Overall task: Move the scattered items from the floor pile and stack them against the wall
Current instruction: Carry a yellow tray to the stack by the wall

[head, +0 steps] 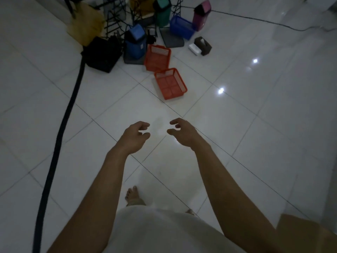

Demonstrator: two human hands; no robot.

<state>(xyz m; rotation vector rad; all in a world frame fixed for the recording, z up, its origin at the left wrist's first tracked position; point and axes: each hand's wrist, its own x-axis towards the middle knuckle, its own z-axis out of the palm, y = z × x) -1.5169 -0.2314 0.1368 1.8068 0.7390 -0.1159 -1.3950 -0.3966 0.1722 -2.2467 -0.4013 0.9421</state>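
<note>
Floor pile [145, 33] sits ahead of me at the far side of the glossy white tiled floor [255, 125], well apart from both hands. Counted: two orange baskets [170, 83], one blue basket [181, 29], three swing-lid bins, namely blue [135, 42], green [162, 12] and pink [201, 14], and one dark tissue box [202, 45]. Black wire racks at the back are too tangled to count. One thick black hose [62, 125] runs along the left. My left hand [134, 137] and right hand [184, 133] hang loosely curled, grasping nothing.
</note>
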